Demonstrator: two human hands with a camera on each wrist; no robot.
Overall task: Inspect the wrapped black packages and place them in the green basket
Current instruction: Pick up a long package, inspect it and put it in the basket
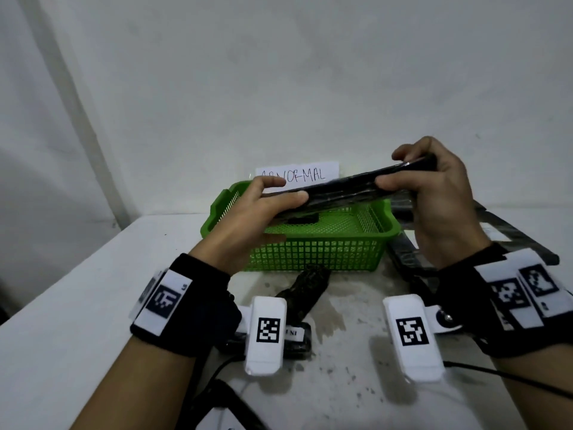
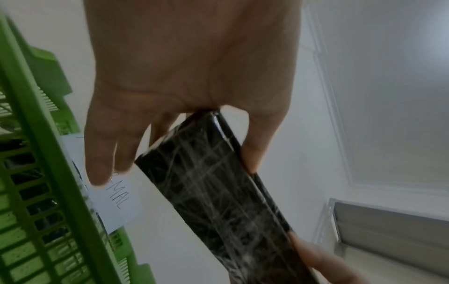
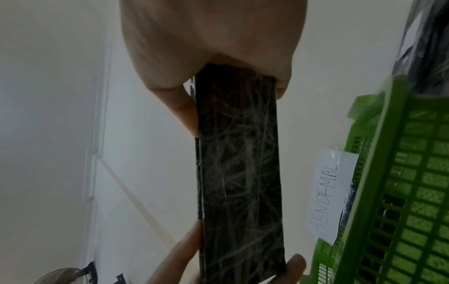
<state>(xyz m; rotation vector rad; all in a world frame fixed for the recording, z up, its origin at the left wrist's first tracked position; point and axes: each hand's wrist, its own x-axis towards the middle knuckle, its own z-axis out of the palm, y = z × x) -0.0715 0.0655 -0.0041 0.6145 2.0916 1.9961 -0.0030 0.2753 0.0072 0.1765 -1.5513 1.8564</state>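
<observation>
A long flat black package (image 1: 341,188) wrapped in clear film hangs tilted above the green basket (image 1: 313,252). My left hand (image 1: 286,190) pinches its left end and my right hand (image 1: 392,169) grips its raised right end. The left wrist view shows the package (image 2: 218,192) between thumb and fingers of the left hand (image 2: 175,173). Seen from the right wrist, the package (image 3: 240,173) runs from the right hand (image 3: 237,111) down to the other hand's fingertips (image 3: 296,262). One black item (image 1: 302,218) lies inside the basket.
A paper label reading ABNORMAL (image 1: 297,175) stands behind the basket against the wall. Another wrapped package (image 1: 307,290) lies before the basket, one (image 1: 297,336) under my left wrist, and a pile (image 1: 511,234) at the right. A cable (image 1: 511,378) crosses the white table.
</observation>
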